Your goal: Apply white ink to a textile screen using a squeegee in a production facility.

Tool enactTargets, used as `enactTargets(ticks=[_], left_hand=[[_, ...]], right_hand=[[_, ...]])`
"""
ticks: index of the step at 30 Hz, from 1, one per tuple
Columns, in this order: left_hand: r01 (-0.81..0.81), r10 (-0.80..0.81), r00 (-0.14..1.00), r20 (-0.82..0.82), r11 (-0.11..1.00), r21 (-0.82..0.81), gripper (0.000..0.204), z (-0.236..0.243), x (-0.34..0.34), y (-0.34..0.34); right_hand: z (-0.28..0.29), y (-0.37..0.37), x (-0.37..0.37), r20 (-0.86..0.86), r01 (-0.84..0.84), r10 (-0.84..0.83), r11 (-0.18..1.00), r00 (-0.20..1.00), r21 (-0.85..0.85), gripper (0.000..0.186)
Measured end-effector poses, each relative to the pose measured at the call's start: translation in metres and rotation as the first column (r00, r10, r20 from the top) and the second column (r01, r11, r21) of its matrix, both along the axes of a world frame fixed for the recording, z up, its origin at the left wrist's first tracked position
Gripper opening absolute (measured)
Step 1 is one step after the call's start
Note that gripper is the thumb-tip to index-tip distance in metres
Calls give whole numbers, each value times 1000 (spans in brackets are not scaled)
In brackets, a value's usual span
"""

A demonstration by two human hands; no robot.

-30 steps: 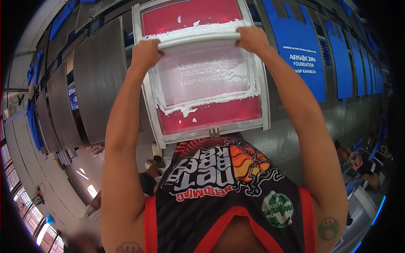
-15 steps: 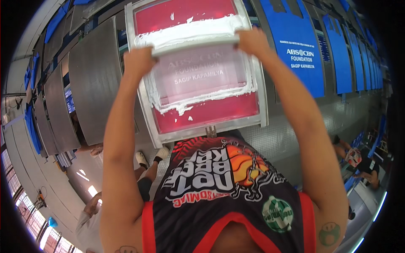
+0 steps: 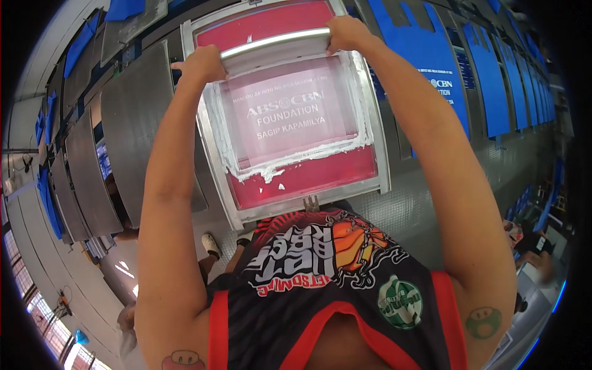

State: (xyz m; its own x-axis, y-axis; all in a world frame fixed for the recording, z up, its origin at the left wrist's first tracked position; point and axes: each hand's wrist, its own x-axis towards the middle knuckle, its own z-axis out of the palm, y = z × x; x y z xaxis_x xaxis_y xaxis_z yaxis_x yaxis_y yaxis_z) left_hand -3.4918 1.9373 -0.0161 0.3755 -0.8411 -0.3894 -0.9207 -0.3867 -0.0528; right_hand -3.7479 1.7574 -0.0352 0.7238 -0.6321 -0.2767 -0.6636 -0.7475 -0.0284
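Observation:
Both my arms reach forward over a screen-printing frame with pale metal edges. My left hand is closed on the left end of a long squeegee, and my right hand grips its right end. The squeegee lies across the far part of the screen and is tilted. Below it, the see-through mesh window shows pale lettering, bordered by red areas. Thick white ink lines the window's near edge and sides. A small metal clip sits at the frame's near edge, by my shirt.
Grey boards stand in a row to the left. On the right, blue bag-shaped sheets with white print lie on a line of boards. Another person's shoe shows on the floor. Someone in dark clothing is at the far right.
Both hands have pushed the squeegee farther from me across the screen. More of the printed window shows now, and the wide white ink band beyond the squeegee is mostly out of sight.

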Motion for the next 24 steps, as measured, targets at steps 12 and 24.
enactTargets(ticks=[12,24], left_hand=[[288,-386,900,-202,876,-387,51,-3,-10,-77],[297,-344,935,-85,893,-339,50,0,-28,-80]], right_hand=[[-34,365,-160,-220,168,-726,-146,652,975,41],[51,371,-156,-72,91,-890,-34,451,995,21]])
